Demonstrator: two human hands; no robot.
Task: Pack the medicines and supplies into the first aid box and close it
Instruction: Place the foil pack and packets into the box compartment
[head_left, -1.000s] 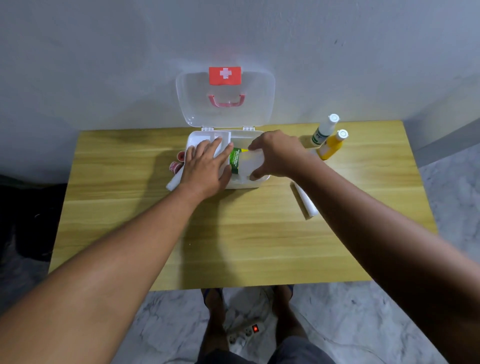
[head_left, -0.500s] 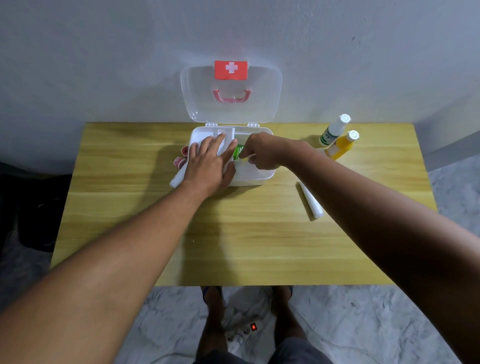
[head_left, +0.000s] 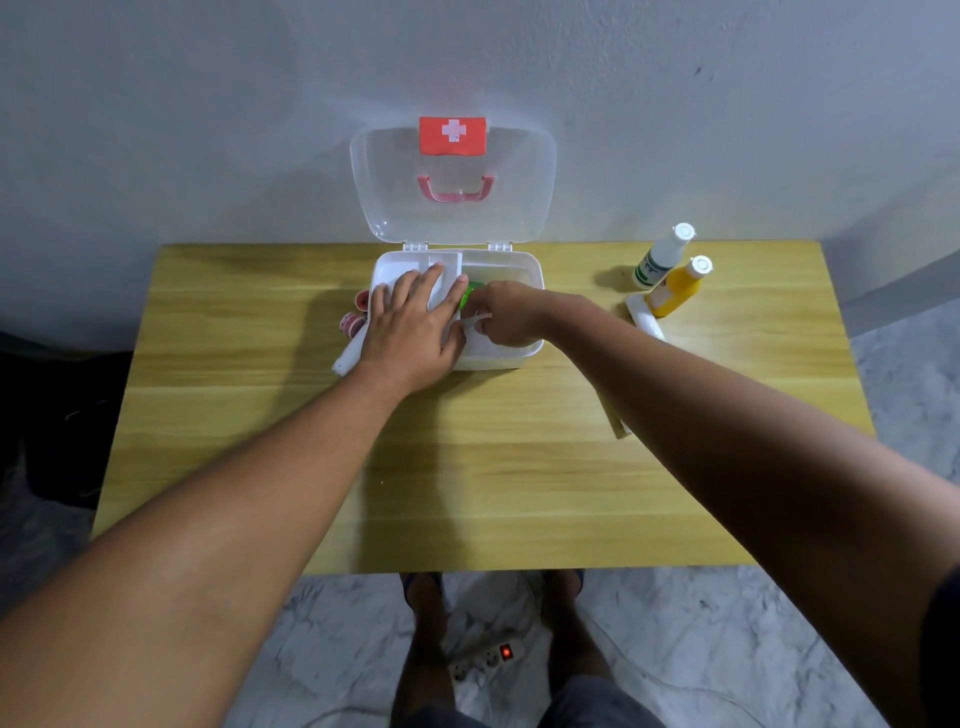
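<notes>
Right hand (head_left: 506, 319), fingers curled round a green-labelled bottle (head_left: 470, 292), is holding it low inside the right half of the box (head_left: 524, 270), the bottle showing just beyond the knuckles and its long axis hidden. Left hand (head_left: 415, 332) is lying flat, fingers straight, on the box's left half. Two bottles (head_left: 662, 257) are standing well right of the box, nearer the right hand. The lid (head_left: 452, 208) is standing open behind the box.

The near half of the bench (head_left: 467, 493) lies open; the first aid box (head_left: 511, 356), backed by its upright lid (head_left: 519, 208), is covered by the left grip (head_left: 410, 332) and the right grip (head_left: 506, 319) holding a green-labelled item (head_left: 470, 295), with red rolls (head_left: 352, 323) just left.
</notes>
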